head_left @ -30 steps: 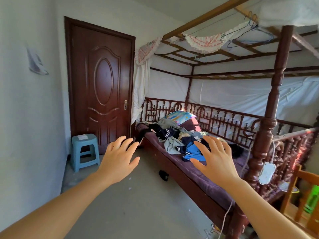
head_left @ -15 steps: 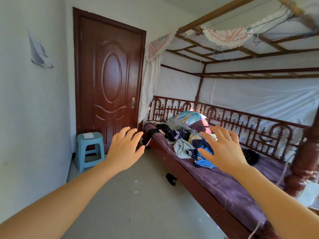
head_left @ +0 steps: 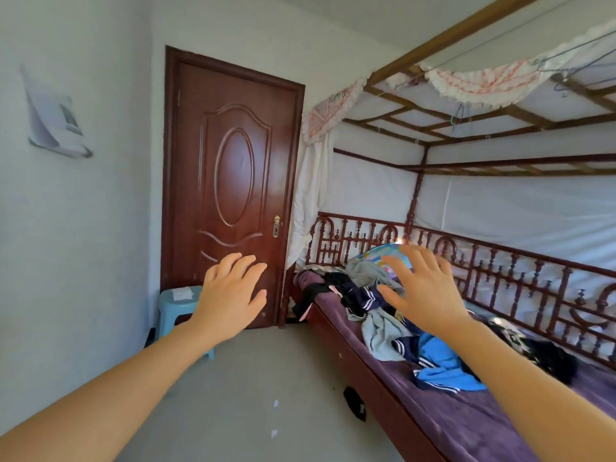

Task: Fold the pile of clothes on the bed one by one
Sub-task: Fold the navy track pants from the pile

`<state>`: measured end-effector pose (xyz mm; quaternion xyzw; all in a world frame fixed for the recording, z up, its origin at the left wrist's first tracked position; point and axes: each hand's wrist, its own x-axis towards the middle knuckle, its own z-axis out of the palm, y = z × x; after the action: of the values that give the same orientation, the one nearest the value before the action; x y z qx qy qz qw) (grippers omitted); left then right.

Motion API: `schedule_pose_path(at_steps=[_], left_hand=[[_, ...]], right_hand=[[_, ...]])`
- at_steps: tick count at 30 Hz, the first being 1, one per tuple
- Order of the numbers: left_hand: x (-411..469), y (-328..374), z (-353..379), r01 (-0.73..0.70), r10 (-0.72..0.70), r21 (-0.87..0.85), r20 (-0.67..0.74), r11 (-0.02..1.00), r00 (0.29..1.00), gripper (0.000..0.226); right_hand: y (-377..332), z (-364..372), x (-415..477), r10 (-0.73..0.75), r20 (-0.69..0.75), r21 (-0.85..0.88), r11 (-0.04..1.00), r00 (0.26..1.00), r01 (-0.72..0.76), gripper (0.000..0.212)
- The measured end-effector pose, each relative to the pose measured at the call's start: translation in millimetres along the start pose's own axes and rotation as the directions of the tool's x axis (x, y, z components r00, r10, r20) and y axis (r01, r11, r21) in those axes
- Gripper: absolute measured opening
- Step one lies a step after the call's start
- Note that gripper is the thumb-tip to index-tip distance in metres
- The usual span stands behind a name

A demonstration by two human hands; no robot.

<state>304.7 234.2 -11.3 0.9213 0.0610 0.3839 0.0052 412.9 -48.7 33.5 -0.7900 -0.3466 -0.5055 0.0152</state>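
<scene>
A jumbled pile of clothes (head_left: 383, 325) lies on the purple-covered bed (head_left: 466, 418), with grey, navy striped and bright blue (head_left: 440, 365) pieces in it. A black garment (head_left: 546, 355) lies apart, nearer the far railing. My left hand (head_left: 230, 295) is stretched out in the air in front of the door, fingers straight, holding nothing. My right hand (head_left: 423, 291) hovers above the pile with fingers spread, touching no cloth and hiding part of the pile.
A carved wooden railing (head_left: 500, 271) runs along the bed's far side and head. A colourful pillow (head_left: 383, 255) sits at the head. A brown door (head_left: 233, 191) and a light blue stool (head_left: 176, 305) stand at the left. A dark shoe (head_left: 355, 398) lies on the grey floor.
The view has moved closer to the bed and turned left; the near bedpost has left the frame. Both hands stay stretched out and empty, now higher in view.
</scene>
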Motion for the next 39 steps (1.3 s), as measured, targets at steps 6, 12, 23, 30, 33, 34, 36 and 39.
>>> schedule_pose_path(at_steps=[6, 12, 23, 30, 33, 34, 36, 39], left_hand=[[8.6, -66.9, 66.0, 0.1, -0.109, 0.069, 0.15, 0.993, 0.983, 0.05], [59.6, -150.6, 106.4, 0.165, -0.176, 0.081, 0.15, 0.983, 0.973, 0.051], [169.4, -240.9, 199.6, 0.006, -0.002, -0.113, 0.03, 0.994, 1.0, 0.047], [239.8, -267.3, 271.2, -0.141, 0.143, -0.068, 0.024, 0.988, 0.989, 0.042], [280.2, -287.8, 301.8, -0.158, 0.16, -0.06, 0.04, 0.986, 0.986, 0.046], [294.4, -296.2, 311.8, -0.165, 0.166, -0.035, 0.053, 0.986, 0.985, 0.046], [318.3, -315.8, 334.8, -0.166, 0.163, 0.035, 0.066, 0.986, 0.984, 0.041], [348.3, -348.3, 369.0, -0.113, 0.107, 0.071, 0.089, 0.991, 0.99, 0.047]], right_hand=[[-35.9, 104.1, 23.3, -0.106, 0.023, 0.036, 0.994, 0.994, 0.106, 0.055], [-55.0, 174.5, 85.1, 0.053, 0.062, 0.071, 0.996, 0.997, -0.057, 0.044], [-91.4, 291.9, 164.4, -0.028, -0.006, -0.078, 0.997, 1.0, 0.028, 0.026], [-72.6, 372.4, 207.6, 0.02, -0.03, -0.133, 0.991, 0.999, -0.024, 0.037], [-68.7, 424.4, 231.4, 0.018, 0.006, -0.102, 0.995, 1.0, -0.018, 0.03], [-68.7, 443.0, 240.5, 0.033, 0.026, -0.078, 0.996, 0.999, -0.031, 0.023], [-70.3, 483.3, 256.1, 0.046, 0.108, -0.03, 0.999, 0.993, -0.043, 0.031], [-75.4, 537.0, 283.9, 0.067, 0.223, 0.058, 0.995, 0.973, -0.082, 0.04]])
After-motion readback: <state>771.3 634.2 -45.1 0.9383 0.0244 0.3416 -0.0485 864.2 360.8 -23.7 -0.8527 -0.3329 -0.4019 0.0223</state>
